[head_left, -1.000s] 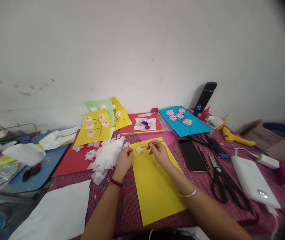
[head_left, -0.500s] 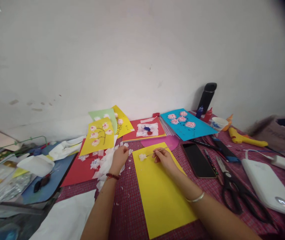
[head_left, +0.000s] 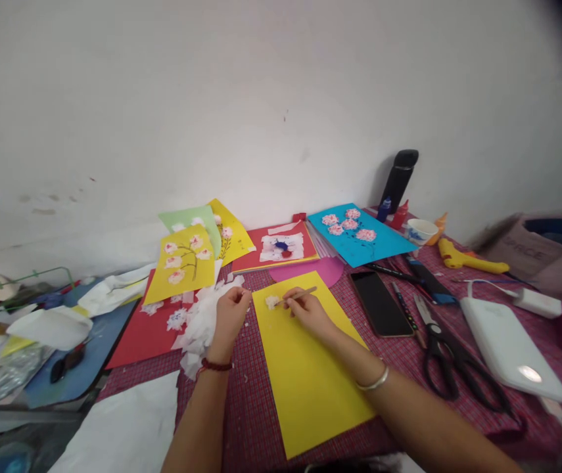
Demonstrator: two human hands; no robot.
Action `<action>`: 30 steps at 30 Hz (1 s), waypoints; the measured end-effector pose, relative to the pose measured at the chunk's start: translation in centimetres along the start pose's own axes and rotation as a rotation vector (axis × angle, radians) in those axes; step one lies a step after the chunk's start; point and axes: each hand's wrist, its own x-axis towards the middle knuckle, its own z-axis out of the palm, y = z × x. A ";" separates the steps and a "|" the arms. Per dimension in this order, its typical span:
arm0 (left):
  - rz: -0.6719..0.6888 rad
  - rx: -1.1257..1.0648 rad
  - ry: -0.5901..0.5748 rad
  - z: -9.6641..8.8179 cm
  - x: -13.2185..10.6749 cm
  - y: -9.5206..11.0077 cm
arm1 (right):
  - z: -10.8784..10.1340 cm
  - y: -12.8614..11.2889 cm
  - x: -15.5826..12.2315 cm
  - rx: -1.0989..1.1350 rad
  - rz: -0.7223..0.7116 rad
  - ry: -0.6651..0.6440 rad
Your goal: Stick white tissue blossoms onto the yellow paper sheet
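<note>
My right hand [head_left: 307, 311] pinches a thin stick or brush [head_left: 301, 294] whose tip presses a small white tissue tuft [head_left: 271, 301] near the top of a yellow sheet [head_left: 305, 368]. My left hand [head_left: 230, 314] is closed, lifted a little beside the sheet's left edge over a heap of white tissue squares [head_left: 202, 322]; what its fingers hold is too small to name. A red thread circles my left wrist, a silver bangle my right.
Finished flower cards lie behind: yellow [head_left: 182, 263], red [head_left: 281, 246], blue [head_left: 357, 230]. A phone [head_left: 379, 303], pens, scissors [head_left: 445, 355], a white power bank [head_left: 507, 348], a yellow glue gun [head_left: 468, 259], a cup [head_left: 421, 230] and a black bottle [head_left: 399, 177] stand at the right. White paper [head_left: 117, 427] lies front left.
My left hand went from beside the tuft to the tissue heap and now hovers closed by the sheet. My right hand keeps the stick on the tuft. The view shifted slightly.
</note>
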 end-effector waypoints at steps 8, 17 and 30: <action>-0.178 -0.299 0.029 -0.1 -0.7 -1.1 | 0.8 -0.9 0.0 -0.328 -0.109 -0.047; -0.203 -0.362 0.012 0.0 -0.7 -1.2 | 1.2 -0.5 0.4 -0.409 -0.116 -0.075; -0.284 -0.457 0.002 0.3 -0.9 -1.1 | 1.3 -0.4 0.5 -0.479 -0.107 -0.078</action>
